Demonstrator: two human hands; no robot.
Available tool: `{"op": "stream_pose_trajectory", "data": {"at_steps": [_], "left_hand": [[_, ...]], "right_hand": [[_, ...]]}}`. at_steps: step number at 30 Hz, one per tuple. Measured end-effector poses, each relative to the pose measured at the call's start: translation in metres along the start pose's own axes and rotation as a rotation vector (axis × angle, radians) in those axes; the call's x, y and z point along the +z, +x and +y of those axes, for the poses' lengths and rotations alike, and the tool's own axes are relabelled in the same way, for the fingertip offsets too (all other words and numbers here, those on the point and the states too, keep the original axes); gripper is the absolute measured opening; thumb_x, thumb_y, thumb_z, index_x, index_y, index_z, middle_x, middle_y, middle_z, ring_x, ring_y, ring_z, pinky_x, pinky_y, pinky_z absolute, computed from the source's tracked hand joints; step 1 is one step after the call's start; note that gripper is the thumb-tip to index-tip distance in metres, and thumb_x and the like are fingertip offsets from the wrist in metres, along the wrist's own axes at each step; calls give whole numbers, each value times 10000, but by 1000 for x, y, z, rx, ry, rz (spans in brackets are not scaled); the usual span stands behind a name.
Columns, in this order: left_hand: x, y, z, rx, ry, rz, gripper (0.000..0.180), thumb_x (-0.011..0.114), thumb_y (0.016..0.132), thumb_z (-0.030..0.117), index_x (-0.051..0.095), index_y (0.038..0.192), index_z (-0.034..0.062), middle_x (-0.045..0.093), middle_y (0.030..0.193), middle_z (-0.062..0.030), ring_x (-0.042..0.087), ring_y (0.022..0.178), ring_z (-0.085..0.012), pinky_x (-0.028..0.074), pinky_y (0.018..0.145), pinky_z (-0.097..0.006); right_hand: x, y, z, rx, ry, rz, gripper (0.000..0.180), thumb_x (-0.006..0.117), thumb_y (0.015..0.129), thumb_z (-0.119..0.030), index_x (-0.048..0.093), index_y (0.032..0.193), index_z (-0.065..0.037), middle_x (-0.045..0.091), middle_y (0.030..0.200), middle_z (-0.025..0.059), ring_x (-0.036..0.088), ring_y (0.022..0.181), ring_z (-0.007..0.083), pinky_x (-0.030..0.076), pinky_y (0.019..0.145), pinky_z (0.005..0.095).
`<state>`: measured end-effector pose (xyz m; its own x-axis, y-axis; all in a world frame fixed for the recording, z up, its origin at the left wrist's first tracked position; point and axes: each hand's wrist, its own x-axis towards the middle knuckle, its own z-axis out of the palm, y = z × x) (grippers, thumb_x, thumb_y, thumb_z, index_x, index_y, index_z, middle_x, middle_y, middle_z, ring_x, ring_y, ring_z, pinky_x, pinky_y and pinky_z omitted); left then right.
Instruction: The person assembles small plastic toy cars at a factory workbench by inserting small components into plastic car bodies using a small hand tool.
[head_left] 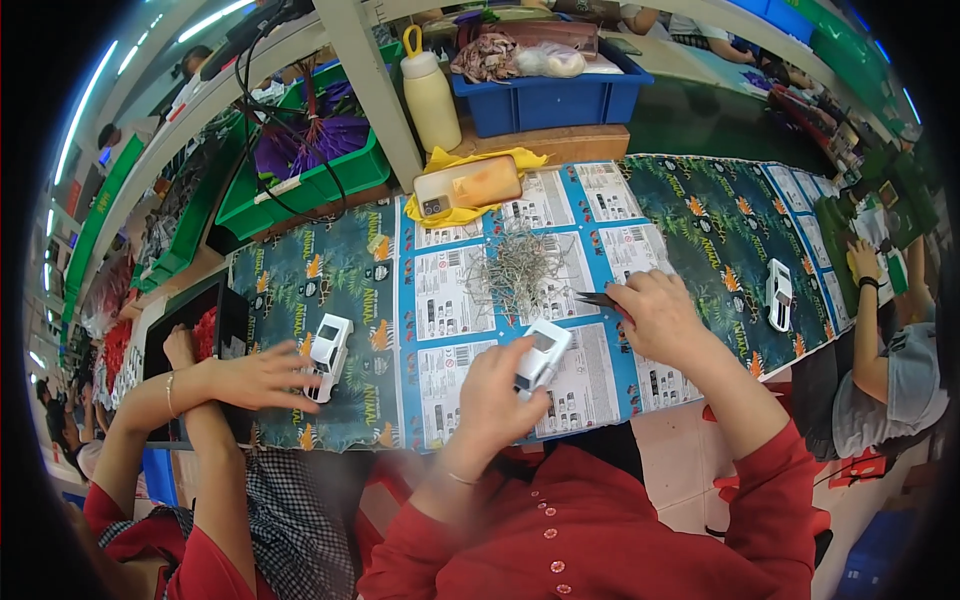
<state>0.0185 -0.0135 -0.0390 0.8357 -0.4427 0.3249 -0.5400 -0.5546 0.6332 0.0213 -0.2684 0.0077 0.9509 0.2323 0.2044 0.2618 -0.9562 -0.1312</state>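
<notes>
My left hand is closed around a white toy car body, tilted just above the printed sheet near the table's front edge. My right hand grips dark pointed tweezers, their tips directed left toward the pile. Whether anything sits between the tips is too small to tell. Beyond the car body lies a loose heap of thin metal pins. A second white toy car body stands to the left, by a co-worker's hand. Farther right rests a third white car body.
A phone lies on a yellow cloth behind the pins. Beyond are a cream bottle, a blue bin and a green crate of purple parts. A co-worker's arms reach into a black bin at left.
</notes>
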Motion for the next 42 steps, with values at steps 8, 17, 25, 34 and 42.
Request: {"op": "stream_pose_trajectory", "data": {"at_steps": [8,17,25,34,42], "left_hand": [[-29,-24,-18,-524,-1487,54,608,478,808,151,333,1374,-16,571,1055,-155,597,811,-214,518,640,-311],[-26,-33,-18,-412,-1560,28,790,674,728,212,310,1390,-18,563,1079,-145,579,829,-188,482,711,-281],[-8,-34,-4,-188,-1265,-105,746,687,671,88,380,1343,-16,536,1210,-120,532,891,-120,437,767,-240],[-14,-34,0,-251,-1595,-50,840,727,688,259,321,1397,63,559,1053,-230,607,793,-253,509,716,-346],[-19,-36,-6,-200,-1802,35,767,617,748,362,332,1410,100,556,980,-246,578,755,-282,503,635,-372]], "right_hand": [[-1,41,8,-223,-274,-74,188,619,723,-72,660,902,-113,592,880,74,563,923,255,436,792,409],[2,26,0,-51,-183,-276,140,588,785,-118,658,904,-92,648,838,110,644,806,294,506,693,423],[-5,-29,-52,184,493,-350,297,606,807,-175,600,1076,-50,632,910,201,601,869,392,485,751,454],[-7,-49,-84,143,744,-397,274,600,836,-154,577,1069,-11,617,882,203,593,844,392,469,730,427],[4,-54,-91,74,882,-179,244,596,845,-180,568,1024,-16,601,862,184,581,824,378,467,718,440]]}}
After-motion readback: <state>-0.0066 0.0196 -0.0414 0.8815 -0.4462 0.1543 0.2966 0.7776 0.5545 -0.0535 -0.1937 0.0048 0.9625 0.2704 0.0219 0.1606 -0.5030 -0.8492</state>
